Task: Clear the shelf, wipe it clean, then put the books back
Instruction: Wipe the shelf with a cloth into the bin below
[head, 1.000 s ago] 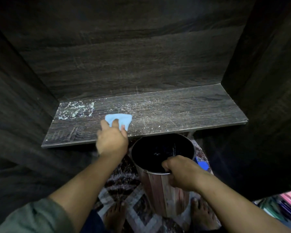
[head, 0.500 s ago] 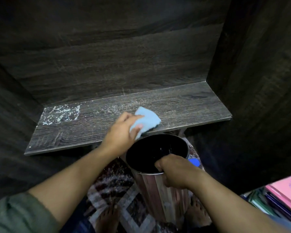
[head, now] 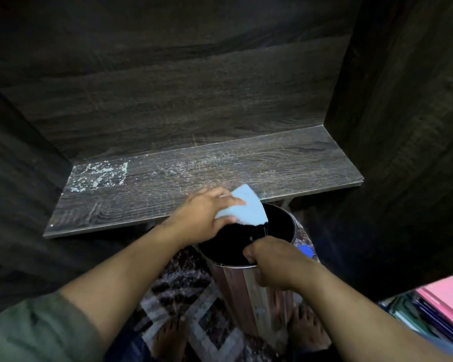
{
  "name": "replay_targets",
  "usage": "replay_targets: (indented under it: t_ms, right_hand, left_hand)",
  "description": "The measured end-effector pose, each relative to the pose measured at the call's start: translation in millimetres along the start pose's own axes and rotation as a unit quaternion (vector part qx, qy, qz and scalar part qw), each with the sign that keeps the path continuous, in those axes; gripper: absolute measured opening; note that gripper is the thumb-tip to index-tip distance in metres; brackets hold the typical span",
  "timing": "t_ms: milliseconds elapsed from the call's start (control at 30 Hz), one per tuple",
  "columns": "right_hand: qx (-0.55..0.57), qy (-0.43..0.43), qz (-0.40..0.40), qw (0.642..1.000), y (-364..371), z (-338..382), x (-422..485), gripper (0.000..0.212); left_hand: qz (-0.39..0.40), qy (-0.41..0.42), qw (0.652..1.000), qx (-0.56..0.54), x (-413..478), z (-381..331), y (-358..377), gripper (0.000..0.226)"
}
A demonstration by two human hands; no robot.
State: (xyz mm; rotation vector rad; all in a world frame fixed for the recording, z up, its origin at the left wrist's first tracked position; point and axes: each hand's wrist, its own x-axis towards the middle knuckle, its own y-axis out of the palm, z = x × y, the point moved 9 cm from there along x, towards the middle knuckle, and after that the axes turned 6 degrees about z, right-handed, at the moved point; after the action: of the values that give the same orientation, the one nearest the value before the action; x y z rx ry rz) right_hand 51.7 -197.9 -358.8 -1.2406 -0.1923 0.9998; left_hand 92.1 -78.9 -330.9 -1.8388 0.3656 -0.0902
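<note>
Right of the bin, blurring books are running off the frame edge. The right hand is hiding the bin's near rim.

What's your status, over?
Left hand holds light blue cloth over round wood-patterned bin. Right hand grips bin's rim. Dark wooden shelf: white residue patch at left.

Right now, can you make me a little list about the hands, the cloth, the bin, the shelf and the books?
left hand: holds the blue cloth over the open bin
right hand: grips the bin's near rim
bin: upright, below the front edge of the shelf
shelf: white specks at its left end
books: stacked at lower right, off the shelf
</note>
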Motion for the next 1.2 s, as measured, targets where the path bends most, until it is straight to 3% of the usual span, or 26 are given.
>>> replay_targets:
  t_ms: [67,133,233,333,467,500,633,667,767,833,967,1200]
  right_hand:
    - [-0.006,-0.007,0.000,1.000,-2.0,4.1,-2.7,0.035]
    - [-0.015,-0.017,-0.003,1.000,-4.2,8.9,-4.3,0.038]
    - [-0.026,-0.032,-0.011,0.999,-5.9,16.4,-4.3,0.043]
    - [-0.036,-0.045,-0.015,0.998,-5.1,23.1,-1.9,0.044]
    - [-0.043,-0.049,-0.015,0.998,-2.4,26.8,4.0,0.039]
    - [-0.046,-0.052,-0.016,0.997,-1.4,27.8,6.6,0.037]
    - [-0.060,-0.054,-0.011,0.997,4.9,30.0,18.2,0.035]
    - [-0.061,-0.053,-0.009,0.997,6.4,30.1,21.3,0.035]
    - [-0.060,-0.050,-0.002,0.997,9.5,31.0,29.8,0.029]
    - [-0.064,-0.051,-0.002,0.997,7.5,36.1,32.9,0.022]
    - [-0.058,-0.050,-0.001,0.997,7.6,44.4,39.6,0.019]
    - [-0.051,-0.072,-0.003,0.996,15.4,56.3,56.6,0.026]
  left_hand:
    - [-0.029,-0.015,0.999,-0.027,-16.0,1.2,-7.3,0.047]
    - [-0.116,-0.069,0.989,-0.055,-34.8,6.7,-24.3,0.049]
    - [-0.235,-0.156,0.956,-0.077,-61.2,11.8,-44.4,0.047]
    - [-0.293,-0.224,0.926,-0.080,-75.5,21.4,-52.2,0.050]
    - [-0.120,-0.186,0.974,-0.048,-55.0,22.6,-15.7,0.047]
    - [-0.118,-0.173,0.977,-0.043,-55.5,20.6,-13.4,0.045]
    - [-0.266,-0.176,0.946,-0.053,-71.5,25.9,-46.2,0.044]
    - [-0.249,-0.185,0.950,-0.047,-71.7,29.0,-46.1,0.045]
    - [-0.094,-0.219,0.970,-0.049,-66.5,44.1,-17.7,0.049]
    - [-0.094,-0.235,0.963,-0.097,-71.7,58.5,-19.6,0.050]
    - [-0.204,-0.306,0.924,-0.105,-94.7,106.0,-58.2,0.050]
    - [-0.342,-0.483,0.806,0.015,-171.5,191.1,-100.3,0.045]
